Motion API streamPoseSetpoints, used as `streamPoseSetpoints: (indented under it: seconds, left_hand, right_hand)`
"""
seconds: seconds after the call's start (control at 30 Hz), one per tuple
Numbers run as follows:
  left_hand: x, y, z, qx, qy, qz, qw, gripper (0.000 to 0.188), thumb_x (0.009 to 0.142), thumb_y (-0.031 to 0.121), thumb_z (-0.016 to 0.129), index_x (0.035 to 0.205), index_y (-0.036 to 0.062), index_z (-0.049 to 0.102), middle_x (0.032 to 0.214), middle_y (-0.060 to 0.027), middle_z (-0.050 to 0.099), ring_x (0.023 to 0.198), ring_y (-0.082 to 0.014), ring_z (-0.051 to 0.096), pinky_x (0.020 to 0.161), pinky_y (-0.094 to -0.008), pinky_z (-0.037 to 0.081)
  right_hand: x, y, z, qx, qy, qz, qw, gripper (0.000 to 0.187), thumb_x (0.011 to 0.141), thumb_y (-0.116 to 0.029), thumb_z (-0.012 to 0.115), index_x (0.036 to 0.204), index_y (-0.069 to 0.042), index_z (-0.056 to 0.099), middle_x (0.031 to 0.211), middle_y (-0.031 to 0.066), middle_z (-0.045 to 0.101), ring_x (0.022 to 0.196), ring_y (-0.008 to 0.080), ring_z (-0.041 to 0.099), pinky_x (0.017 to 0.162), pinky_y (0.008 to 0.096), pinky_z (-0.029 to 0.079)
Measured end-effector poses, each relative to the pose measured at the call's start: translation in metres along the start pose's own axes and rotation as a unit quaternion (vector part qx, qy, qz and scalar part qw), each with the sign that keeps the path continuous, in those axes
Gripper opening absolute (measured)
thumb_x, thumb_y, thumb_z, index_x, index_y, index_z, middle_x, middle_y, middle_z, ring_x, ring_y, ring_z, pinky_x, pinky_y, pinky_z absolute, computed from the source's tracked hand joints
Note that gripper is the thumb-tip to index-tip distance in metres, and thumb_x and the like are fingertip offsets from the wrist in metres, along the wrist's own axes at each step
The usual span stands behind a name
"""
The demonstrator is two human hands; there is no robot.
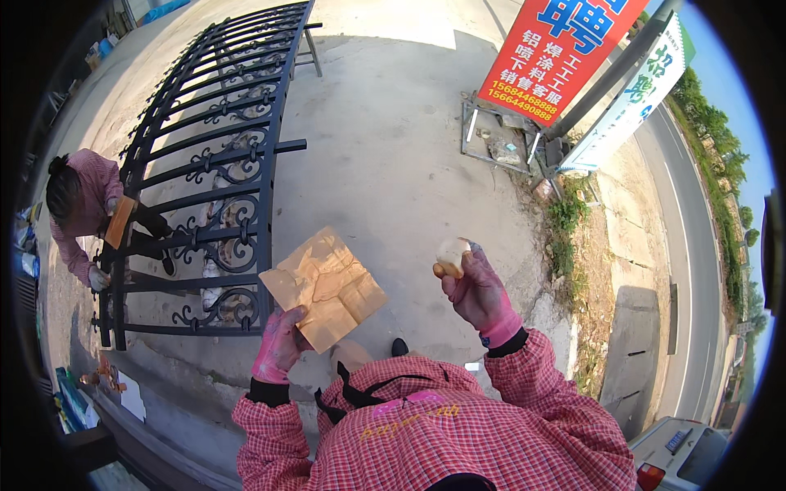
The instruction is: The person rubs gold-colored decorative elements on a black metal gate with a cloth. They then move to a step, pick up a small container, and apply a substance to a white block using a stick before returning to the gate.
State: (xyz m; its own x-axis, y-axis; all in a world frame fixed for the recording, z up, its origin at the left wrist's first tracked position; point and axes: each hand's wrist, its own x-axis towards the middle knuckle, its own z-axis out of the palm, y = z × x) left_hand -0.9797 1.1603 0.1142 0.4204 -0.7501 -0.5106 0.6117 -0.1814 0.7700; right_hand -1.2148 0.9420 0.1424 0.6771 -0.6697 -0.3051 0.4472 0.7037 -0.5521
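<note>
My left hand (281,344), in a pink glove smudged with grey, grips the lower left edge of a creased piece of tan cardboard (354,299). A shiny gold-brown smear covers the cardboard's middle. Raised to the right of it, my right hand (481,299), gloved alike, pinches a small whitish pad (452,252), perhaps a sponge, with a brownish lower side. The pad and the cardboard are apart. Left of my left hand lies a black wrought-iron fence panel (266,188) with bars and scrolls, held up off the ground. Neither hand touches it.
A co-worker (82,184) bends over the panel's far left side, holding a brown sheet (119,222). A red sign board (565,57) on a metal frame stands ahead right, beside a pole (606,82). A road (688,229) runs along the right, with a parked vehicle (679,458) at lower right.
</note>
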Motion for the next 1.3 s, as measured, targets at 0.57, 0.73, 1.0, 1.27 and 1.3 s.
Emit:
streamPoseSetpoints:
  seconds: [0.57,0.73,1.0,1.27,1.3]
  left_hand:
    - [0.014,0.039,-0.014,-0.023,0.069,0.033,0.997,0.056,0.082,0.024,0.054,0.129,0.0004,0.037,0.112,-0.0128,0.056,0.091,-0.0242,0.064,0.061,-0.0362,0.057]
    - [0.011,0.038,-0.008,-0.048,0.125,0.074,0.988,0.057,0.082,0.024,0.054,0.130,0.0003,0.036,0.114,-0.0138,0.056,0.091,-0.0243,0.064,0.061,-0.0351,0.057]
    - [0.016,0.023,0.025,-0.085,0.207,0.108,0.969,0.055,0.082,0.023,0.053,0.128,-0.0020,0.037,0.105,-0.0124,0.060,0.082,-0.0221,0.066,0.057,-0.0318,0.056]
    - [0.026,0.003,0.058,-0.119,0.236,0.119,0.957,0.049,0.084,0.025,0.055,0.125,0.0023,0.042,0.106,-0.0088,0.058,0.086,-0.0179,0.063,0.067,-0.0320,0.054]
    - [0.023,0.005,0.064,-0.112,0.242,0.121,0.956,0.050,0.085,0.026,0.055,0.126,0.0023,0.041,0.109,-0.0084,0.057,0.090,-0.0177,0.062,0.071,-0.0329,0.054]
  right_hand:
    - [0.093,-0.004,0.057,-0.225,-0.133,-0.007,0.965,0.048,0.082,0.000,0.061,0.127,-0.005,0.045,0.117,0.0068,0.051,0.103,0.0162,0.053,0.085,0.0296,0.047]
    - [0.124,-0.007,0.061,-0.259,-0.195,-0.015,0.946,0.049,0.081,-0.004,0.063,0.126,-0.005,0.045,0.115,0.0078,0.053,0.103,0.0166,0.054,0.087,0.0295,0.046]
    - [0.175,-0.039,0.057,-0.271,-0.246,0.082,0.927,0.053,0.075,-0.008,0.068,0.123,-0.005,0.047,0.099,0.0042,0.057,0.081,0.0105,0.054,0.066,0.0221,0.044]
    - [0.202,-0.058,0.055,-0.301,-0.269,0.106,0.909,0.038,0.077,-0.011,0.065,0.113,-0.008,0.054,0.088,0.0024,0.057,0.059,0.0053,0.042,0.051,0.0179,0.032]
    - [0.204,-0.058,0.056,-0.298,-0.274,0.122,0.906,0.033,0.077,-0.013,0.064,0.108,-0.007,0.055,0.088,0.0030,0.057,0.057,0.0052,0.041,0.051,0.0178,0.031]
